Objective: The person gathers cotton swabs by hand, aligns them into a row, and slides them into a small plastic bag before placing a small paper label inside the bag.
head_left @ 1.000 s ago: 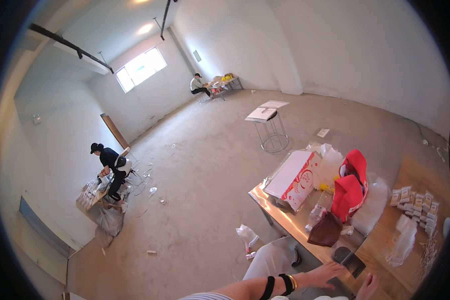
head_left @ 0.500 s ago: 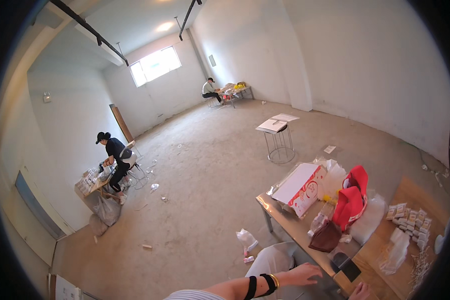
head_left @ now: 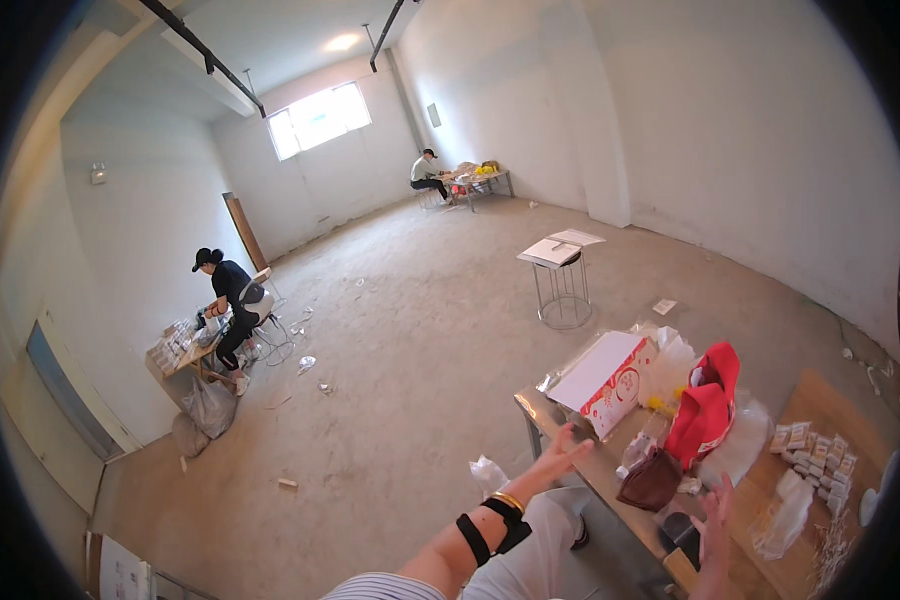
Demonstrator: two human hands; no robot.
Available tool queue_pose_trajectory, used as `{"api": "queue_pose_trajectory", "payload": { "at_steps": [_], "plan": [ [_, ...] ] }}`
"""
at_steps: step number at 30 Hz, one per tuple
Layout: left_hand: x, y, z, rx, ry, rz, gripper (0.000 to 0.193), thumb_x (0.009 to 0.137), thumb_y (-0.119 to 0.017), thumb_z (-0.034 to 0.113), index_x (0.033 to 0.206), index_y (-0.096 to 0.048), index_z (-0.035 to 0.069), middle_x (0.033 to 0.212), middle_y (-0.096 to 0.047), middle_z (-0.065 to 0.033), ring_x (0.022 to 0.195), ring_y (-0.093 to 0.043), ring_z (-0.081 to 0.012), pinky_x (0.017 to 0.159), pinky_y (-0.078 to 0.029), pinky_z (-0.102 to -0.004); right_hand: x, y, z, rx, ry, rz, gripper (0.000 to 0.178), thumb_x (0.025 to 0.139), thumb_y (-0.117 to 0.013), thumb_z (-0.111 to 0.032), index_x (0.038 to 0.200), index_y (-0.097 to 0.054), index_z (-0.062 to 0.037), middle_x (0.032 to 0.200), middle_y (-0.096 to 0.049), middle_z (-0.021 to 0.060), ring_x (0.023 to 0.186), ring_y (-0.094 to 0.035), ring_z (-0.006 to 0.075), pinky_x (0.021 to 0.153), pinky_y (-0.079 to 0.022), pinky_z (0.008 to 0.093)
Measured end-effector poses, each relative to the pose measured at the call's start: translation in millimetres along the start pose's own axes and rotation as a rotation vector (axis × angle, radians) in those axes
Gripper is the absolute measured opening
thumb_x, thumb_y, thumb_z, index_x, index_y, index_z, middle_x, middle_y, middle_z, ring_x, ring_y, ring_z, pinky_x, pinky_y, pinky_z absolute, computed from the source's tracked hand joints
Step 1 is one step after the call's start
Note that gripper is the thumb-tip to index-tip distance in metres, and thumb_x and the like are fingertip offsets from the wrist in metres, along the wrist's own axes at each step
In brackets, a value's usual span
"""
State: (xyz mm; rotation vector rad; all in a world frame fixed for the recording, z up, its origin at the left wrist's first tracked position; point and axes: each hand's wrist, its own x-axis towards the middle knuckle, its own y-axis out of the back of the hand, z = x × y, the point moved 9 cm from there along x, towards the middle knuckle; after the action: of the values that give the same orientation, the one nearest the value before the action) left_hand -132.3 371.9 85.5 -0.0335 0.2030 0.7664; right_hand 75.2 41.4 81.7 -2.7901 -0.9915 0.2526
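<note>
My left hand (head_left: 564, 452) is stretched out at the near left edge of the table, fingers apart and holding nothing I can see. It is close to the corner of a white box with a red patterned side (head_left: 620, 388). My right hand (head_left: 712, 520) is raised above the table, its fingers spread. Beside it, a dark flat object (head_left: 682, 530) is partly covered. Between the hands lie a brown leather-like pouch (head_left: 652, 480) and a clear plastic bottle (head_left: 638, 450). A red cap-like fabric item (head_left: 705, 410) sits just beyond them.
Small wrapped packets (head_left: 820, 460) and a clear plastic bag (head_left: 785, 515) lie on the right of the table. Papers rest on a wire stool (head_left: 564, 295). One person (head_left: 235, 305) works at a table on the left, another (head_left: 426, 178) at the far wall. Litter (head_left: 306, 365) dots the floor.
My left hand has moved forward and up to the table edge near the box. My right hand has risen into view above the table. The view has shifted slightly.
</note>
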Motion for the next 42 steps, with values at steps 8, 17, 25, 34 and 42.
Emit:
{"api": "queue_pose_trajectory", "payload": {
  "at_steps": [8,17,25,34,42],
  "plan": [
    [0,18,14,-0.086,0.144,0.009,0.117,0.081,-0.074,0.063,0.159,0.001,0.018,0.151,-0.04,-0.0127,0.129,-0.051,-0.0292,0.093,-0.049,-0.046,27,-82,10,0.027,-0.198,-0.274,0.077,0.086,-0.072,-0.049,0.15,-0.037,-0.0252,0.151,-0.031,0.009,0.122,-0.048,0.0252,0.097,-0.046,0.0563],
    [-17,-176,68,-0.052,-0.351,-0.499,0.1,0.092,-0.071,0.044,0.16,-0.003,0.02,0.154,-0.029,-0.0091,0.107,-0.06,-0.0139,0.078,-0.052,-0.0301,16,13,-70,0.086,0.052,-0.103,0.053,0.09,-0.068,-0.03,0.137,-0.05,-0.0152,0.128,-0.048,0.0014,0.107,-0.051,0.0141,0.083,-0.051,0.0351],
    [-87,-229,27,0.246,0.133,-0.919,0.09,0.096,-0.062,0.049,0.159,-0.008,0.016,0.158,-0.024,-0.0125,0.105,-0.062,-0.0168,0.077,-0.054,-0.0289,-3,149,-21,0.003,0.012,0.078,0.034,0.095,-0.062,-0.024,0.127,-0.058,-0.0135,0.112,-0.059,0.0032,0.097,-0.055,0.0145,0.08,-0.05,0.0327],
    [-100,-271,78,0.291,-0.36,-0.913,0.085,0.097,-0.063,0.042,0.158,-0.014,0.009,0.157,-0.025,-0.0166,0.108,-0.06,-0.0214,0.092,-0.05,-0.0352,10,102,-2,-0.236,-0.003,-0.069,0.034,0.096,-0.062,-0.026,0.126,-0.06,-0.0112,0.112,-0.061,0.0073,0.099,-0.058,0.0179,0.081,-0.05,0.0342],
    [-78,-238,0,0.305,-0.376,-0.88,0.086,0.096,-0.066,0.038,0.158,-0.016,0.008,0.155,-0.028,-0.0152,0.111,-0.057,-0.0211,0.093,-0.05,-0.0343,-6,82,-10,-0.416,0.064,-0.051,0.035,0.096,-0.062,-0.028,0.125,-0.061,-0.0091,0.111,-0.064,0.0109,0.1,-0.06,0.0209,0.083,-0.051,0.0356]
  ]
}}
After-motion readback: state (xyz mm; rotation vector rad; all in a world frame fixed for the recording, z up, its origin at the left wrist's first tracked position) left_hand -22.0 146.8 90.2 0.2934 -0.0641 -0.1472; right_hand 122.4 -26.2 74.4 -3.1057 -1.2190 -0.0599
